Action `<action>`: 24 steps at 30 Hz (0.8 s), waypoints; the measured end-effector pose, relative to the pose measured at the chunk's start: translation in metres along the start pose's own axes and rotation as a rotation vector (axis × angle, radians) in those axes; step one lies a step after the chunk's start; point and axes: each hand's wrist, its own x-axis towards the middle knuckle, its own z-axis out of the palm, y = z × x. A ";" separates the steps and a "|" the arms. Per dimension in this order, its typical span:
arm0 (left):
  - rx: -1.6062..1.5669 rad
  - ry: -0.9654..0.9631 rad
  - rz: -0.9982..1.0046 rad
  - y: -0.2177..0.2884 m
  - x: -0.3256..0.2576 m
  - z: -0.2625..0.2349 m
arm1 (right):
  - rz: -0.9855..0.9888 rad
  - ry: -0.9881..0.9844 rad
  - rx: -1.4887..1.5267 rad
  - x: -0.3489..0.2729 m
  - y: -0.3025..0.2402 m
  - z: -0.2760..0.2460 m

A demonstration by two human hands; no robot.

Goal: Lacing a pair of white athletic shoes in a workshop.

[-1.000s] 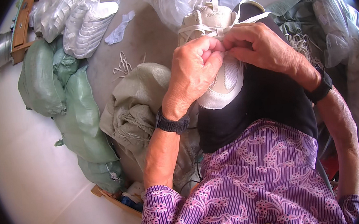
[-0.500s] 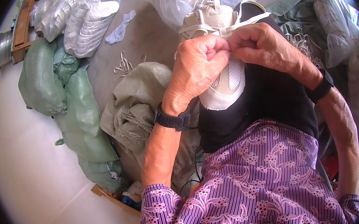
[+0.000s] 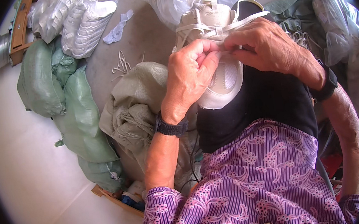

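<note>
Presumably light and pliant, the upper-centre shoe (image 3: 218, 98) suits side holds; left hand (image 3: 190, 70) and right hand (image 3: 264, 47) fingers seemingly pinch lace (image 3: 246, 20).

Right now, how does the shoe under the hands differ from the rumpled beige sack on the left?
The shoe keeps a firm shape; the sack is slack and folded. The shoe looks smaller than the sack. The left hand and right hand are over the shoe; neither is on the sack. Both are pale.
</note>
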 end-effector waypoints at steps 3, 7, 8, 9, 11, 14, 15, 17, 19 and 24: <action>-0.024 0.024 -0.063 -0.008 0.001 0.001 | -0.122 0.057 -0.133 -0.002 0.004 -0.002; -0.126 0.131 0.004 -0.021 0.002 0.001 | -0.012 0.083 0.112 -0.008 0.006 -0.003; -0.169 0.158 -0.005 -0.024 0.002 0.001 | 0.077 0.104 0.186 -0.009 0.007 -0.003; -0.177 0.158 0.023 -0.027 0.001 0.001 | 0.120 0.125 0.209 -0.010 0.007 -0.003; -0.281 0.161 -0.077 -0.032 0.000 0.000 | 0.073 0.170 0.192 -0.008 0.008 -0.001; -0.281 0.175 -0.080 -0.038 0.000 -0.005 | 0.075 0.196 0.165 -0.003 0.006 0.003; -0.266 0.163 -0.084 -0.039 0.001 -0.004 | 0.076 0.197 0.165 -0.004 0.006 0.003; -0.262 0.179 -0.053 -0.043 0.003 -0.004 | 0.108 0.183 0.088 -0.001 0.004 0.006; -0.255 0.173 -0.061 -0.044 0.005 -0.006 | 0.102 0.213 0.015 0.001 0.002 0.007; -0.222 0.164 -0.043 -0.039 0.005 -0.007 | 0.093 0.264 0.075 0.000 -0.002 -0.002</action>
